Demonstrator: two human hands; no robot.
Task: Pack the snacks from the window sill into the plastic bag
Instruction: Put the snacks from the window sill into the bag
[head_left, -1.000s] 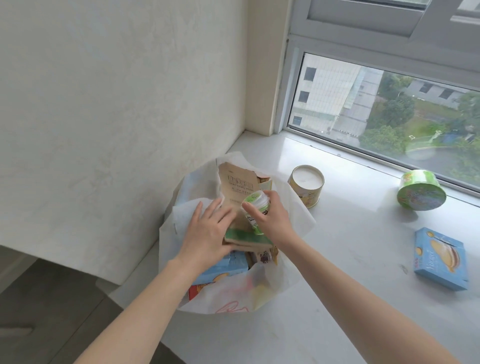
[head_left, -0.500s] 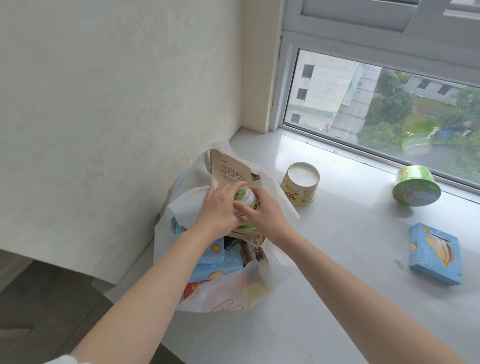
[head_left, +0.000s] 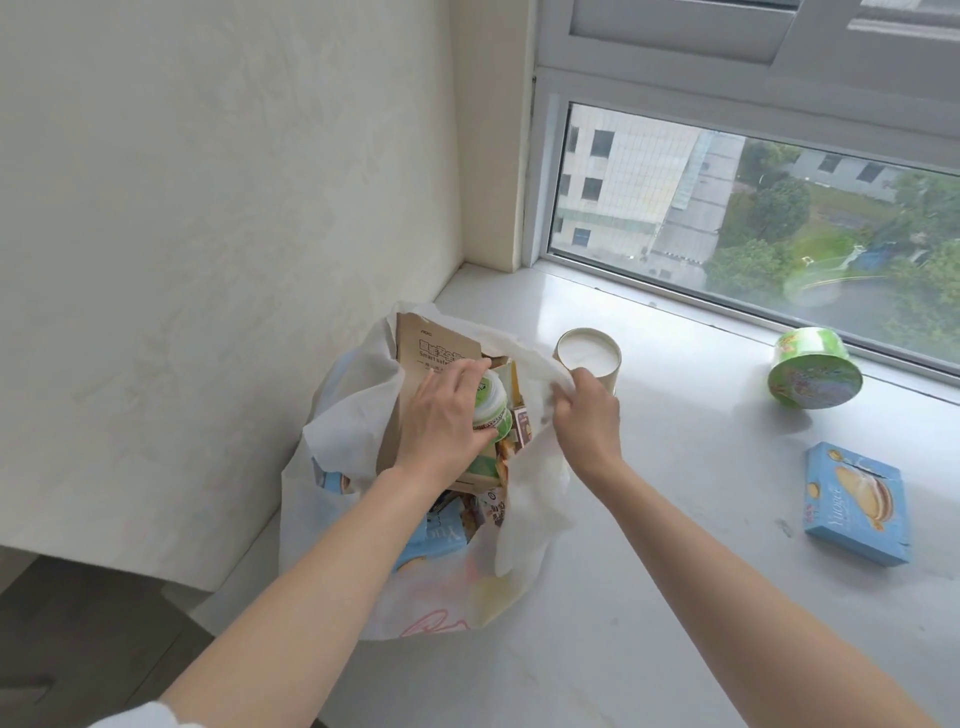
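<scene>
Since a second ago the small green-and-white plastic snack cup (head_left: 491, 410) has switched hands: the left hand (head_left: 441, 428) now has it, and the right hand (head_left: 587, 415) has gone over to the bag's edge. That cup sits at the mouth of the white plastic bag (head_left: 353, 431), right on top of the tall brown cardboard box (head_left: 426, 358) and the other packets already stuffed in there. Left fingers are curled round the cup, thumb underneath, I'd guess to steer it down into a gap. Right fingers are pinching the bag's rim (head_left: 558, 384) and tugging it outward, probably to keep the opening wide enough.

Still out on the white stone window sill (head_left: 675, 597): a round yellow paper tub with a white lid (head_left: 589, 356) just behind the right hand, a green round tub lying on its side (head_left: 815, 369) near the window frame, and a flat light-blue biscuit box (head_left: 857, 501) well apart from the bag. So roughly three snacks left to pack, by my count.
</scene>
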